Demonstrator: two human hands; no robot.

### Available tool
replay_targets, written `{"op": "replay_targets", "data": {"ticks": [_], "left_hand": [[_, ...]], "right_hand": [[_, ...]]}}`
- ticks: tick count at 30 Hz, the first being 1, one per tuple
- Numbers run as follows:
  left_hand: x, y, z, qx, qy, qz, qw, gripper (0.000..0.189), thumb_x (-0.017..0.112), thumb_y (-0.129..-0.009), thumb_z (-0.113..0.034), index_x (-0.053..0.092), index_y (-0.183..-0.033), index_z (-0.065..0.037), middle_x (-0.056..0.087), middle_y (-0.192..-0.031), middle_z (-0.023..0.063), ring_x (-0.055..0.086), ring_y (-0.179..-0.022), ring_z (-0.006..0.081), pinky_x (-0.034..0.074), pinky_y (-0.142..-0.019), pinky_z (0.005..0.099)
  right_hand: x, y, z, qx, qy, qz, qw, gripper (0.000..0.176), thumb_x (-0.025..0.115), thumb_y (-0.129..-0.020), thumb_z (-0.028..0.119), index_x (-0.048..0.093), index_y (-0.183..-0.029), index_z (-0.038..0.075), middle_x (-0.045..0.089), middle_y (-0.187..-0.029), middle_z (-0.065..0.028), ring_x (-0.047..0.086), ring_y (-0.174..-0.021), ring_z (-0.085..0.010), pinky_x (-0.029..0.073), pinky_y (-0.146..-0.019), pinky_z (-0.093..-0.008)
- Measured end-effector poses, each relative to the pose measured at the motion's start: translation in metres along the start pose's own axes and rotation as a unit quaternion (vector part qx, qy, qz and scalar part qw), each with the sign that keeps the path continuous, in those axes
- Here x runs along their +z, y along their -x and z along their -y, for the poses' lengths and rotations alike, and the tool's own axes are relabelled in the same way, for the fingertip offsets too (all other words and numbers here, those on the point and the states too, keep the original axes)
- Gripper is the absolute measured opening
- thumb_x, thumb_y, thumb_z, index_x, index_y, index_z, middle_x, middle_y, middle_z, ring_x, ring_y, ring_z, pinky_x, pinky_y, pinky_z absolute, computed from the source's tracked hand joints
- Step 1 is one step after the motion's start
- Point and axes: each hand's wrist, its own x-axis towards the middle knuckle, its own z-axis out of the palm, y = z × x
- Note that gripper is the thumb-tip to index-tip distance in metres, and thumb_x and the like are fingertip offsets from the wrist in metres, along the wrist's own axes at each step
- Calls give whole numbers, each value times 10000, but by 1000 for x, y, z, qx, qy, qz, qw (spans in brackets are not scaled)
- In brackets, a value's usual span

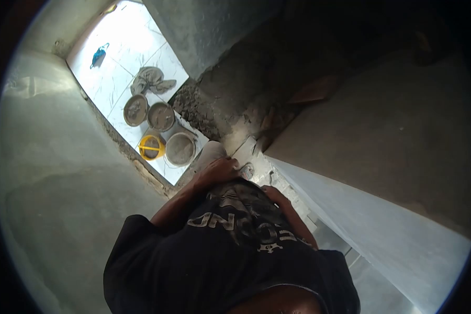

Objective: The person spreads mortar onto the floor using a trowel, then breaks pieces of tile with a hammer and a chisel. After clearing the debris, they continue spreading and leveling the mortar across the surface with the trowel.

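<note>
We note left hand (222, 170) and right hand (270, 193) at the shirt's (193, 261) hem; whether fingers grip, we cannot tell. Beyond the shirt, yellow bucket (161, 152) holds grey mix; rubble (196, 111) appears unfinished.

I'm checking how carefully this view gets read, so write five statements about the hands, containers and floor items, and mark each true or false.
1. Four round containers stand on white floor tiles. True.
2. The blue item lies inside the yellow container. False: it lies on the tiles, beyond the crumpled grey cloth.
3. The crumpled grey cloth is on the tiles, outside the containers. True.
4. The left hand is dipped into a container. False: it is near the lower edge of the dark shirt.
5. The dark shirt bears light lettering. True.
</note>
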Motion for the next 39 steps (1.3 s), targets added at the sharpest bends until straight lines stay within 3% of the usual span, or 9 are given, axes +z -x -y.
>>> {"op": "replay_targets", "data": {"ticks": [4, 7, 12, 17, 23, 25, 29, 32, 39], "left_hand": [[13, 4, 65, -158, -135, -17, 978, 316, 527, -836, -315, 604, -1012, -64, 635, -995, 134, 581, -1007, 347, 412, -877, 454], [40, 20, 126, -97, -228, -40, 968, 274, 524, -822, -279, 621, -967, -68, 638, -986, 152, 575, -1018, 356, 414, -840, 516], [-20, 37, 77, -176, -69, 5, 982, 311, 534, -844, -341, 584, -847, -34, 626, -827, 185, 596, -859, 366, 441, -727, 453], [-28, 85, 60, -188, 254, -20, 949, 119, 547, -794, -134, 566, -860, -37, 610, -781, 166, 600, -780, 281, 454, -714, 388], [36, 96, 39, -331, 432, -92, 834, 241, 583, -874, -251, 565, -937, -19, 605, -831, 90, 541, -788, 158, 439, -723, 323], [49, 72, 49, -357, 447, -72, 817, 252, 574, -886, -259, 562, -946, -15, 605, -836, 80, 541, -783, 157, 441, -713, 324], [74, 30, 130, -362, 511, -44, 779, 269, 576, -893, -264, 559, -1000, -17, 598, -818, 61, 530, -762, 139, 441, -694, 316], [97, -13, 257, -305, 254, -79, 914, 292, 607, -860, -245, 558, -1080, -60, 633, -841, 134, 617, -731, 255, 471, -657, 365], [20, -64, 493, -297, 55, -303, 904, 314, 570, -883, -188, 512, -1168, -70, 604, -982, 156, 606, -811, 298, 477, -738, 383]], "right_hand": [[-15, -26, 25, 82, 48, -21, 995, 356, 614, -755, 330, 652, -905, 9, 656, -861, -172, 634, -807, -246, 476, -731, -354], [-26, -35, 59, 47, 61, -65, 995, 335, 600, -758, 310, 647, -894, 8, 648, -849, -185, 635, -789, -274, 479, -707, -365], [-42, -36, 117, 83, 110, -129, 982, 248, 599, -763, 250, 624, -822, 10, 641, -792, -172, 628, -766, -325, 480, -694, -391], [-98, -26, 204, 103, 79, 137, 982, 257, 624, -736, 235, 647, -846, 4, 662, -813, -164, 645, -756, -264, 476, -672, -363], [-107, -114, 156, 110, 104, 338, 929, 263, 620, -766, 246, 640, -841, -5, 666, -770, -140, 645, -675, -217, 472, -598, -328], [-101, -160, 130, 222, -90, 278, 930, 255, 597, -811, 253, 615, -851, 2, 637, -690, -87, 620, -623, -169, 467, -554, -306], [-106, -286, 29, 103, -167, -91, 976, 213, 588, -830, 252, 600, -830, 39, 566, -637, -25, 530, -552, -84, 456, -506, -277], [-137, -403, -108, 70, 48, -217, 972, 236, 619, -786, 239, 604, -882, 24, 625, -740, -103, 617, -690, -215, 487, -620, -347], [-181, -538, -285, 169, 391, -311, 850, 605, 573, -764, 305, 432, -1288, 36, 546, -1190, -222, 581, -1027, -344, 450, -890, -455]]}}
